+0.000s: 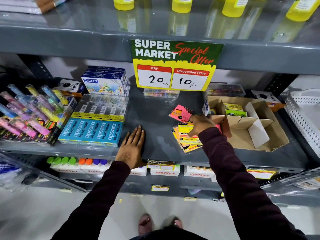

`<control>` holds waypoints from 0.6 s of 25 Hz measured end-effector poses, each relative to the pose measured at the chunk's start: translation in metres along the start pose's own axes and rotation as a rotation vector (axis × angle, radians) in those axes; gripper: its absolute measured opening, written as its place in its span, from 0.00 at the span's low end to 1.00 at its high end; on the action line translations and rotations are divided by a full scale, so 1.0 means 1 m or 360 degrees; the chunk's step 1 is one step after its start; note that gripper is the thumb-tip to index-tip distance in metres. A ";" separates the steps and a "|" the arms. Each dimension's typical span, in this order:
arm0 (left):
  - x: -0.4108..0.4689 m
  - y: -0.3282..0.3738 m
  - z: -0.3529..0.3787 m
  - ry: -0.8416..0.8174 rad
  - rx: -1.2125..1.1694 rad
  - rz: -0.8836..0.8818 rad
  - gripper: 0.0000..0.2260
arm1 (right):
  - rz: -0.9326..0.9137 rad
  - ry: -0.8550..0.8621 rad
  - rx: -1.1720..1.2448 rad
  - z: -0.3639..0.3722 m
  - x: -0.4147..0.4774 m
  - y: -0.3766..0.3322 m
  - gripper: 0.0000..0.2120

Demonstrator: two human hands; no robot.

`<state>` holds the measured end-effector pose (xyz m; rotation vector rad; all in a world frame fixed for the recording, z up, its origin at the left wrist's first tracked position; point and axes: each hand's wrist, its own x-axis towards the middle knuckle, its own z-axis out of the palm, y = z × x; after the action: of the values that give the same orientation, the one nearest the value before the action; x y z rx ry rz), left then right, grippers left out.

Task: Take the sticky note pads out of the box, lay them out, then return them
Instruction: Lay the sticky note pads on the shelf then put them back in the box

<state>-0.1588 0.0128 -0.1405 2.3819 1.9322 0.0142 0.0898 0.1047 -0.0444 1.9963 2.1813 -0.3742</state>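
Observation:
A brown cardboard box (270, 135) with dividers stands on the right of the grey shelf (152, 122); yellow and green pads (233, 110) still lie in its back compartments. My right hand (200, 125) holds a pink sticky note pad (181, 113) tilted just above the shelf, left of the box. Under that hand lies a loose pile of yellow and orange sticky note pads (187, 137). My left hand (132, 146) rests flat, palm down, on the shelf's front edge, fingers together, holding nothing.
Blue pencil packs (91, 132) lie left of my left hand, oil pastel boxes (105, 82) behind them, colourful tubes (29, 110) at far left. A price sign (174, 66) hangs from the upper shelf. A white perforated tray (304, 115) stands at the right.

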 end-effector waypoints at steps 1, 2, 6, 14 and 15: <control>0.000 0.001 0.000 -0.0011 0.0000 -0.0009 0.59 | -0.0003 0.0038 0.0003 -0.004 -0.001 -0.001 0.30; 0.000 0.001 0.000 -0.0003 0.0007 -0.0014 0.59 | -0.0021 0.0050 0.0050 -0.010 -0.002 -0.003 0.28; 0.001 0.000 0.001 0.0032 0.0049 0.0021 0.56 | -0.0149 0.0061 0.0357 -0.039 -0.006 -0.025 0.18; 0.000 0.001 -0.002 0.0046 -0.0082 0.0001 0.52 | -0.0422 0.0367 0.0243 -0.006 0.036 -0.111 0.17; 0.001 0.001 -0.003 0.0061 -0.0097 0.0008 0.52 | -0.0452 0.0259 0.0199 0.004 0.038 -0.114 0.18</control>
<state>-0.1575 0.0134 -0.1375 2.3646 1.9133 0.1183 -0.0269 0.1307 -0.0501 1.8351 2.6140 -0.4059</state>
